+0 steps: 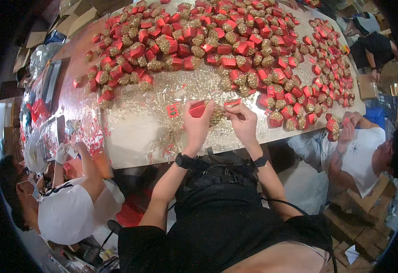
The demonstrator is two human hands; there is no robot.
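Observation:
My left hand (pixel 199 125) is wrapped round a red-and-gold ornament (pixel 197 109), its smooth red faceted end up by the thumb. The ornament's rough gold glitter end (pixel 216 113) points toward my right hand. Close beside it, my right hand (pixel 245 122) is closed in a pinch, with a small flat red piece (pixel 232 103) at its fingertips. What exactly that piece is, I cannot make out. On the table left of my hands lies a small red cut-out tag (pixel 172 110).
Many similar ornaments (pixel 180 43) heap across the far and right parts of the table (pixel 130 150). Gold flakes and red scraps litter its surface. One person (pixel 71 209) works at the left; another (pixel 360 150) handles an ornament at the right. A blue crate (pixel 375 116) stands beyond.

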